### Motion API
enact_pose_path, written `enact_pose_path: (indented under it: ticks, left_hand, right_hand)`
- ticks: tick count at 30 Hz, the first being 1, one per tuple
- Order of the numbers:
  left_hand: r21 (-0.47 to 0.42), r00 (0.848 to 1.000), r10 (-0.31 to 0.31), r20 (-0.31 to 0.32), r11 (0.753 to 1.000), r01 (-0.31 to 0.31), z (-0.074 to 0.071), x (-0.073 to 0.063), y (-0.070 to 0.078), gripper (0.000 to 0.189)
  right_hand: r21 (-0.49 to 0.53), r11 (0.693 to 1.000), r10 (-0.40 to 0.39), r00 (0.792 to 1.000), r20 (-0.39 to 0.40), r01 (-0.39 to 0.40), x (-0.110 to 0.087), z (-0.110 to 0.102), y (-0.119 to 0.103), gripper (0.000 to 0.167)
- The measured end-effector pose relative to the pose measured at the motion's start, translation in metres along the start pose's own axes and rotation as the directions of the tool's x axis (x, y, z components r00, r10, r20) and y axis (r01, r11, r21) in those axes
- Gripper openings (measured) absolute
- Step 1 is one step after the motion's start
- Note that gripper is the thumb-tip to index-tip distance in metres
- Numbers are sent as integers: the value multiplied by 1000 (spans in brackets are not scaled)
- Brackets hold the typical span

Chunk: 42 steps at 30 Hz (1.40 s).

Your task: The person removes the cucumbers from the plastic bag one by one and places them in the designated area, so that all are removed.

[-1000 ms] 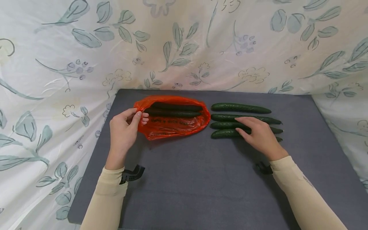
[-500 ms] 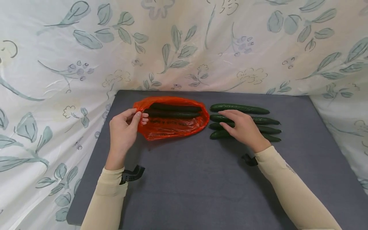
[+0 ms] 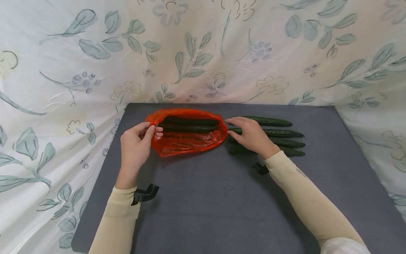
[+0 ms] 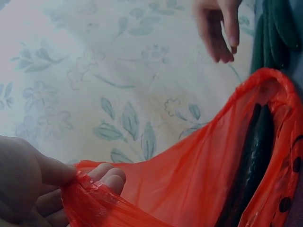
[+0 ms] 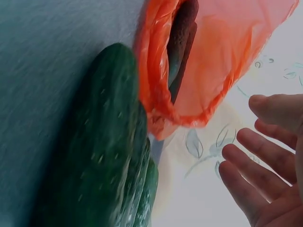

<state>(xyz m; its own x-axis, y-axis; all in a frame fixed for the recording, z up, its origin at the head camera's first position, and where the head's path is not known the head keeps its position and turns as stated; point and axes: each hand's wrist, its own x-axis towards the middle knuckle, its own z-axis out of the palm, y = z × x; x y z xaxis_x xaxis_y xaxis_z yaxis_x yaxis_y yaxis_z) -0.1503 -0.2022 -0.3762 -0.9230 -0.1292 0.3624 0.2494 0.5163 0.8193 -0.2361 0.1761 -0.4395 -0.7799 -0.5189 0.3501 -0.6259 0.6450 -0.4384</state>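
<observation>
We see the left hand [image 3: 135, 145] pinch the red bag [image 3: 196, 144], seemingly keeping its mouth open around two bagged cucumbers [image 3: 191, 128]. The right hand [image 3: 253, 137], fingers spread, holds nothing near four loose cucumbers [image 3: 283, 133] lined up within reach; contact is hard to judge.

- The right grip [image 3: 252, 137] has moved toward the left edge of the surface [image 3: 203, 204] and slightly toward its far edge: a second ago it was over the middle of the three nearer cucumbers [image 3: 283, 133], and now it is over their left ends, just beside the right rim of the red bag [image 3: 187, 144].
- The cucumber nearest the far edge [image 3: 275, 121], then in full view, has its left end partly hidden.
- The cucumber nearest the near edge [image 3: 294, 152] shows its right-hand stretch, mostly covered before.
- The right sleeve [image 3: 298, 188] has swung leftward too.
</observation>
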Motion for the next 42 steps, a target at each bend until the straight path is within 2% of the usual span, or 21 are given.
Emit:
enact_pose_path:
  ticks: [9,19,29,42]
  left_hand:
    - [-13,1000,-5,2,1000,5,-3,0,-1,21]
    - [-3,1000,8,3,1000,-8,-3,0,-3,21]
    - [-19,1000,-6,8,1000,6,0,0,-3,21]
    - [-1,1000,0,2,1000,0,3,1,0,20]
  right_hand:
    - [2,1000,-28,999,43,27,23,19,-9,47]
    - [3,1000,3,994,107,-4,40,31,-16,52]
    - [-4,1000,-17,989,148,18,58,42,-18,52]
    - [33,999,4,973,230,-12,76,59,-15,56]
